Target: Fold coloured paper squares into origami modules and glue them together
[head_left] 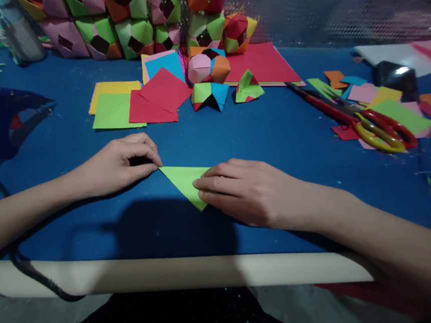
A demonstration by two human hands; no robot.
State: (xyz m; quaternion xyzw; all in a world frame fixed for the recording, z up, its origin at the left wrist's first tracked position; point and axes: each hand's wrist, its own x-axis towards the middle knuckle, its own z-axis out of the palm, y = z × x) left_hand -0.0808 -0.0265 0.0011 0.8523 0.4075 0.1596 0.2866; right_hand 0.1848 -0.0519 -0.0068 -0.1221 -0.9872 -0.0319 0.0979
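Observation:
A green paper (184,179), folded into a triangle, lies flat on the blue table (278,137) near its front edge. My left hand (124,163) pinches the triangle's left tip with curled fingers. My right hand (243,190) lies over the triangle's right part, its fingers pressed together flat on the fold. Behind my hands lie loose coloured paper squares (137,102) and small folded paper pieces (210,94).
A wall of folded paper modules (100,10) stands at the back left. A red paper stack (265,63) lies at the back centre. Red-and-yellow scissors (369,125) and paper scraps (394,104) lie right. A blue glue gun (4,113) with its cord stands left.

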